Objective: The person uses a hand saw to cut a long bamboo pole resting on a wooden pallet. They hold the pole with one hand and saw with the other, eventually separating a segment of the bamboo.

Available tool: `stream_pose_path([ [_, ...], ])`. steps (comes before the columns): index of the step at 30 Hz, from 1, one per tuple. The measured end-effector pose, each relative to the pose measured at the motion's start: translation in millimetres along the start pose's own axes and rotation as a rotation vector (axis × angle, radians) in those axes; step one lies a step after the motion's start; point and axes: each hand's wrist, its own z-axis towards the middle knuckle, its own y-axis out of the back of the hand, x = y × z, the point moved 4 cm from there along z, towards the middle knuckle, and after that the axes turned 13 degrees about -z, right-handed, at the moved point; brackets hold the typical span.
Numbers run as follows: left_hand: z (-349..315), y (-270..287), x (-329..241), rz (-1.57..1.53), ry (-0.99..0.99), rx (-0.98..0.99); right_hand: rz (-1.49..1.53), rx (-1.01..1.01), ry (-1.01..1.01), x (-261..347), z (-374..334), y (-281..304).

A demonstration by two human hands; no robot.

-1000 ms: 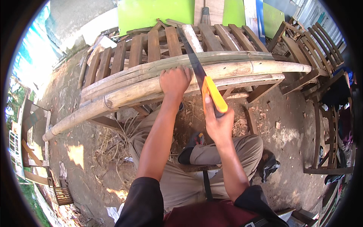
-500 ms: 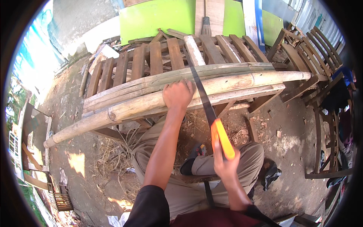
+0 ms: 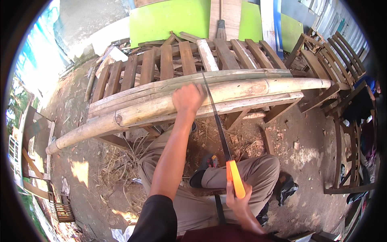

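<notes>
A long, pale bamboo pole (image 3: 153, 106) lies across a slatted wooden bench (image 3: 187, 58), its left end jutting past the bench. My left hand (image 3: 188, 98) is closed over the pole near its middle, pressing on it. Just right of that hand, the dark blade of a handsaw (image 3: 218, 121) crosses the pole, its tip reaching the split bamboo strips (image 3: 169, 84) behind. My right hand (image 3: 239, 197) grips the saw's orange handle in front of my bent knee. Whether the blade has cut into the pole I cannot tell.
Wooden chairs (image 3: 318, 66) stand at the right, beside a dark wooden frame (image 3: 338, 161). A broom (image 3: 221, 30) leans at the back by green panels (image 3: 169, 22). Dry shavings (image 3: 121, 171) litter the dirt floor, and a woven basket (image 3: 61, 210) sits at lower left.
My right hand has drawn the saw back toward my body, so less blade extends beyond the pole. My left hand stays on the pole at nearly the same place.
</notes>
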Motion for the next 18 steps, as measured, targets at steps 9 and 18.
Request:
stream_pose_path([
  [9, -7, 2, 12, 0.018, -0.029, 0.030, 0.219, -0.085, -0.095, 12, 110, -57],
  [18, -10, -2, -2, 0.058, -0.038, 0.039, 0.264, -0.069, -0.184, 9, 136, -49],
])
